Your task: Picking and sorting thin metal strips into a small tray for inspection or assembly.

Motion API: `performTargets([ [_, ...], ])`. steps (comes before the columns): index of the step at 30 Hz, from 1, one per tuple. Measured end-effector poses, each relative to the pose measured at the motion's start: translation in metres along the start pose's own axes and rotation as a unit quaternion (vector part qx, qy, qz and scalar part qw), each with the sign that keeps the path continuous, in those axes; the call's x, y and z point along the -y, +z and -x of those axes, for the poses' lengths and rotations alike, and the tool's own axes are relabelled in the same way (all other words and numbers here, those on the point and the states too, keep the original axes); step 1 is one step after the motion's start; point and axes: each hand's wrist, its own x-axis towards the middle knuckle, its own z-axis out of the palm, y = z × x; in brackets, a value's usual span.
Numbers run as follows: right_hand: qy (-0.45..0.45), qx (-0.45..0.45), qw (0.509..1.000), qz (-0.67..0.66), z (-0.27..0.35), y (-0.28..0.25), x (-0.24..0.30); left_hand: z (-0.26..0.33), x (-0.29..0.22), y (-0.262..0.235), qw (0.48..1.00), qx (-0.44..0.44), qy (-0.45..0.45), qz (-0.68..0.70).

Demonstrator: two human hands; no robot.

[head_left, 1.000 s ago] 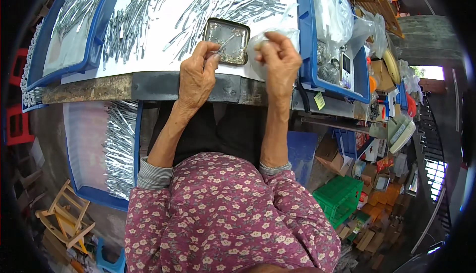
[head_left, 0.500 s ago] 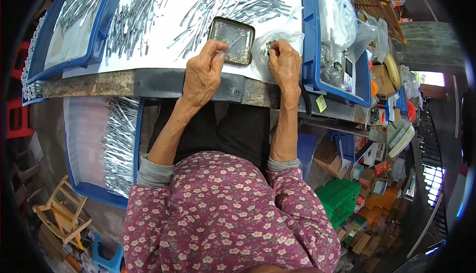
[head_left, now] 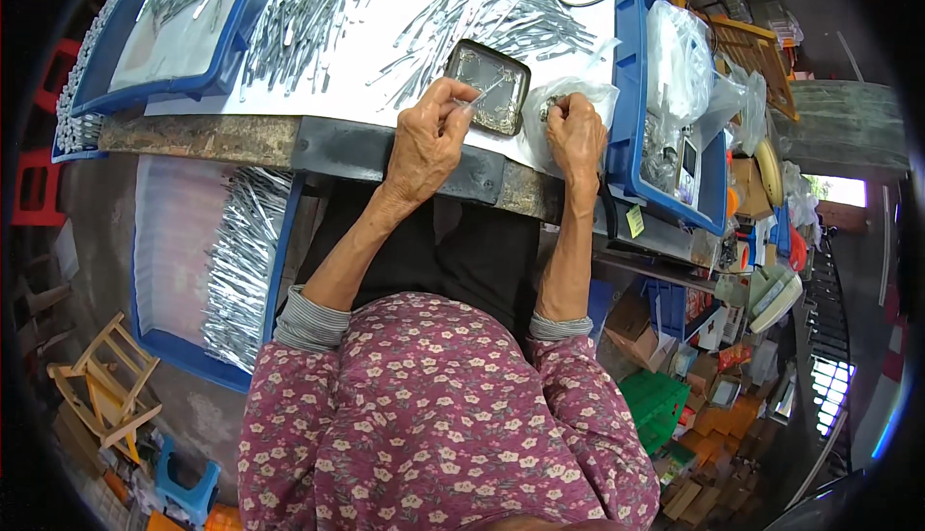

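Over the near left edge of a small dark square tray point(head_left: 526, 76), my left hand point(head_left: 429, 146) is closed in a pinch on a thin silvery stick point(head_left: 489, 89) that points into the tray. Tiny metallic pieces lie scattered inside the tray. To its right lies a clear plastic bag point(head_left: 595, 97) with small dark metallic parts. My right hand point(head_left: 578, 141) rests at this bag, thumb and fingers pinched together by the parts; what they grip is too small to make out. Behind the tray spreads a loose pile of thin silver-grey strips point(head_left: 501, 20) on white sheeting.
More strips point(head_left: 303, 35) lie left of the tray. A blue bin point(head_left: 236, 44) stands at the table's left, another blue bin point(head_left: 628, 97) with plastic bags at its right. Below the worn table edge point(head_left: 222, 141) sits a blue tray point(head_left: 140, 261) of strips. A black cable point(head_left: 578, 1) crosses the back.
The view has shifted, so the table appears farther right and slightly tilted. Both hands keep their pinches, the left at the small tray and the right at the bag.
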Motion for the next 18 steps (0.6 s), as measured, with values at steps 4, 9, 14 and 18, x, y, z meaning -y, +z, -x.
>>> performTargets([
  [4,0.019,-0.002,1.0,-0.007,0.001,0.001,0.0,-0.001,0.001,-0.002,1.0,0.013,-0.005,0.005],
  [9,0.076,0.001,0.987,-0.143,0.005,-0.008,0.001,-0.001,-0.004,-0.007,0.998,0.04,-0.053,0.013],
  [14,0.079,-0.03,0.977,-0.194,0.006,-0.005,-0.001,-0.002,-0.009,-0.007,0.996,0.039,-0.069,0.042],
  [18,0.069,-0.057,0.985,-0.148,0.005,-0.003,0.005,-0.003,-0.01,-0.005,0.995,0.016,-0.071,0.069],
])
